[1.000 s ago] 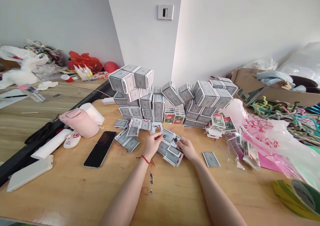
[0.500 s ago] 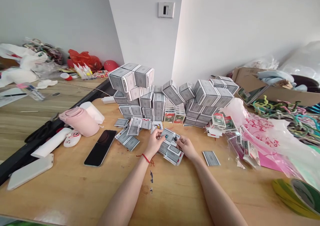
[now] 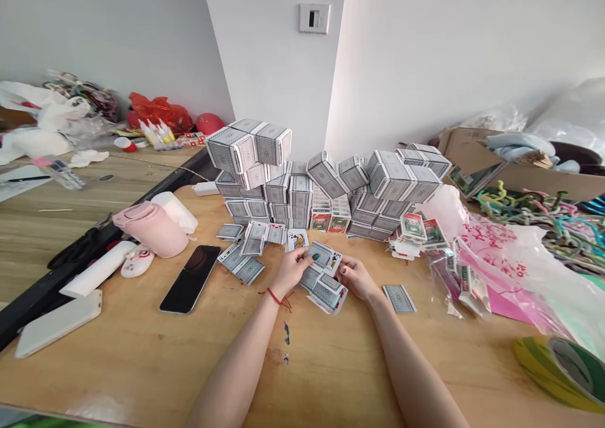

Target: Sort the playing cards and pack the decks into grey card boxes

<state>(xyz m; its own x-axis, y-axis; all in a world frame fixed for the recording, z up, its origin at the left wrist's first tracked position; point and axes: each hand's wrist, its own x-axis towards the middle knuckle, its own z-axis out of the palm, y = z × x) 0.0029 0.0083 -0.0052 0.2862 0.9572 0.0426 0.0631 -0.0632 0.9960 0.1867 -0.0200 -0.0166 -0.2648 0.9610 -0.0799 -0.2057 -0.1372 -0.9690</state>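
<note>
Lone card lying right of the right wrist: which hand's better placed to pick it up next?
Right, probably. The right hand is nearer the lone card, which lies on its outer side; the left hand is farther off, holding a patterned card.

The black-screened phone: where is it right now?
In the head view, the phone lies on the tabletop left of the person's left hand, with loose cards just to its right and the pink container to its upper left.

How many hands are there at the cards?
2: the left hand holds cards between thumb and fingers; the right hand is at their right side. I can't see any others.
</note>
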